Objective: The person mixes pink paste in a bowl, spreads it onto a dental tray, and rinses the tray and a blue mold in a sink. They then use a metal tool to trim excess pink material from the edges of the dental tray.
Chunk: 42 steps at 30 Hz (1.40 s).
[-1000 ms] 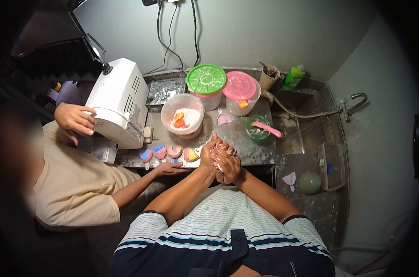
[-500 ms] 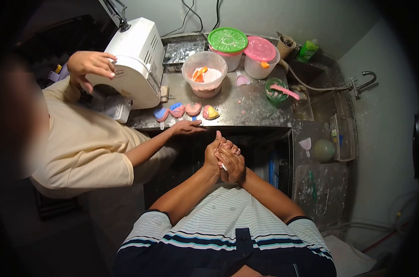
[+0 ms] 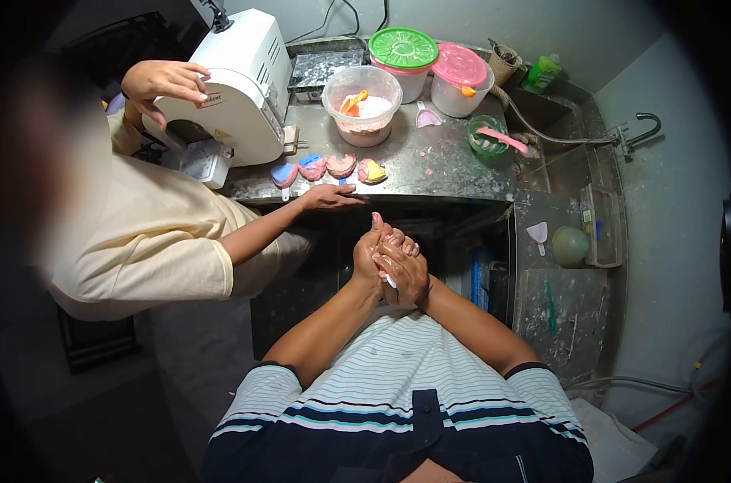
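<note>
My left hand [image 3: 367, 256] and my right hand [image 3: 409, 275] are pressed together in front of my shirt, below the counter's front edge. The left thumb points up, and the fingers of both hands are curled round each other. The skin looks wet or smeared. A small white piece [image 3: 391, 281] sticks out low between the palms; the rest of it is hidden. Beyond my hands, several pink-filled dental trays stand in a row near the edge, among them one with blue [image 3: 283, 174] and one with yellow [image 3: 373, 171].
A co-worker's hand [image 3: 330, 196] lies at the counter edge; the other [image 3: 168, 84] is by a white machine [image 3: 245, 121]. Behind are a powder bowl [image 3: 364, 113], lidded tubs [image 3: 402, 50] [image 3: 460, 74] and a green bowl [image 3: 487, 138]. A sink [image 3: 555, 165] is at the right.
The view has shifted, so the counter and its objects sit higher in the frame. My hands remain clasped, with little change in their grip.
</note>
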Tool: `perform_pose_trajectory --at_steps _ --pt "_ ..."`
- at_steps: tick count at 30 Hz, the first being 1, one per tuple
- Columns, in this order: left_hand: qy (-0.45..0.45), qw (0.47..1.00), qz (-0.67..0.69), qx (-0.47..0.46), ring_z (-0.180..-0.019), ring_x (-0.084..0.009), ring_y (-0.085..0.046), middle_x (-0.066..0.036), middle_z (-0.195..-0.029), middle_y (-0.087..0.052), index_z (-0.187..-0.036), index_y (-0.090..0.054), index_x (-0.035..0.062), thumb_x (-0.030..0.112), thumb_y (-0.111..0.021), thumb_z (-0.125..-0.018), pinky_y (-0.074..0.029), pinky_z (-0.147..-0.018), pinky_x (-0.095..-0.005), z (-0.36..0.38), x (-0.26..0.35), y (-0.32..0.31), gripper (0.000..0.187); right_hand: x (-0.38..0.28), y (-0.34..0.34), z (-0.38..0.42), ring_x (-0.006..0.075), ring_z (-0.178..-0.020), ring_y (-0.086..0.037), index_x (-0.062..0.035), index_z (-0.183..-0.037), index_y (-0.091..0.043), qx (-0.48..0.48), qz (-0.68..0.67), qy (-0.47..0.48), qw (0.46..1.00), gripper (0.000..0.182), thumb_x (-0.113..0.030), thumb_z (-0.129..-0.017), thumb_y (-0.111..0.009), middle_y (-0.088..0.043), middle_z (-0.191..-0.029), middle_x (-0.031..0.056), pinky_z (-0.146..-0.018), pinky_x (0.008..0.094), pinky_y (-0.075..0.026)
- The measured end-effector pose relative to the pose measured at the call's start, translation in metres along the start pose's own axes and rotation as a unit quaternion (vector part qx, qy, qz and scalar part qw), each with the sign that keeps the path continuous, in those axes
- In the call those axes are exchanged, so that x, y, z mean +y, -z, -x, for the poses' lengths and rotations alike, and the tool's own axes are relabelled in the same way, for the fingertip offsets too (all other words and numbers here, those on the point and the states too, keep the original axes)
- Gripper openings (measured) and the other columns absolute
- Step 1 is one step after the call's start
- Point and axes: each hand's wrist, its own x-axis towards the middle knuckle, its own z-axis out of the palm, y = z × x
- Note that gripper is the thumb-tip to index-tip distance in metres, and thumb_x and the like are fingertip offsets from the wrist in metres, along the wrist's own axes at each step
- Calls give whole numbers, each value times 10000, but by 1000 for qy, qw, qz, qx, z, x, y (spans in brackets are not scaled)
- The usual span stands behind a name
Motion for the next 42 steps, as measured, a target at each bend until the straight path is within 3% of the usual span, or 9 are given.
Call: perform_pose_trajectory --at_steps 5,11,14,16,25,28,30,35,42 --pt "-10 1000 22 5 -586 -221 -498 -25 -577 -457 -615 -398 137 475 -407 -1011 -436 -667 -378 -27 -2 -12 521 22 14 -28 318 -1047 -629 -19 -1125 -654 56 66 73 994 337 -249 -925 -511 -653 -1175 145 -890 404 -483" --pt "-16 1000 9 -16 -629 -250 -509 -44 -610 -458 -642 -372 130 509 -416 -997 -442 -673 -399 -72 -7 -32 521 55 44 -56 346 -925 -675 42 -1040 -627 30 -45 -22 998 236 -71 -847 -553 -659 -1037 223 -826 390 -539" --pt "-18 1000 1 -6 -640 -253 -514 -50 -622 -474 -655 -393 128 504 -420 -998 -456 -698 -416 -99 -5 -48 510 85 44 -49 338 -1089 -622 -34 -1160 -640 12 1 -52 999 392 -342 -949 -520 -645 -1208 128 -867 373 -494" --pt "-18 1000 13 -4 -650 -253 -516 -52 -633 -485 -653 -398 131 500 -425 -998 -459 -704 -416 -121 -3 -55 506 107 55 -71 356 -961 -661 24 -1101 -598 2 -64 -46 997 295 -129 -852 -558 -652 -1072 211 -823 406 -526" --pt "9 994 42 102 -878 -398 -599 -230 -892 -616 -905 -558 15 593 -355 -975 -506 -820 -509 -182 2 -22 616 167 51 -77 379 -1056 -598 45 -1096 -593 -85 -135 -159 974 307 -97 -824 -590 -589 -1167 232 -899 427 -484" --pt "-43 986 49 153 -897 -310 -591 -94 -880 -634 -860 -612 48 582 -435 -959 -491 -852 -471 -180 -1 -45 572 173 58 -87 393 -1109 -558 55 -1095 -595 -114 -161 -203 959 310 -67 -810 -598 -536 -1225 253 -945 444 -453" --pt "-61 987 123 78 -986 -363 -595 -155 -1026 -651 -998 -632 18 611 -418 -945 -469 -938 -509 -189 0 -14 632 182 63 -94 383 -1123 -547 49 -1115 -613 -112 -204 -207 950 298 -32 -828 -592 -525 -1240 237 -953 433 -449" --pt "-159 959 236 -6 -1118 -456 -548 -260 -1170 -592 -1003 -584 -13 583 -484 -926 -409 -1007 -599 -202 7 -36 610 195 82 -111 334 -1075 -561 -29 -1057 -680 -163 -161 -90 969 435 3 -623 -692 -578 -1158 155 -949 448 -438" --pt "-155 980 99 -74 -1348 -456 -353 -297 -1471 -334 -1383 -376 -43 643 -308 -944 -284 -1092 -631 -193 6 -80 818 216 99 -128 296 -1071 -562 -60 -1040 -709 -118 -146 7 982 350 -66 -695 -653 -612 -1128 113 -970 433 -411"
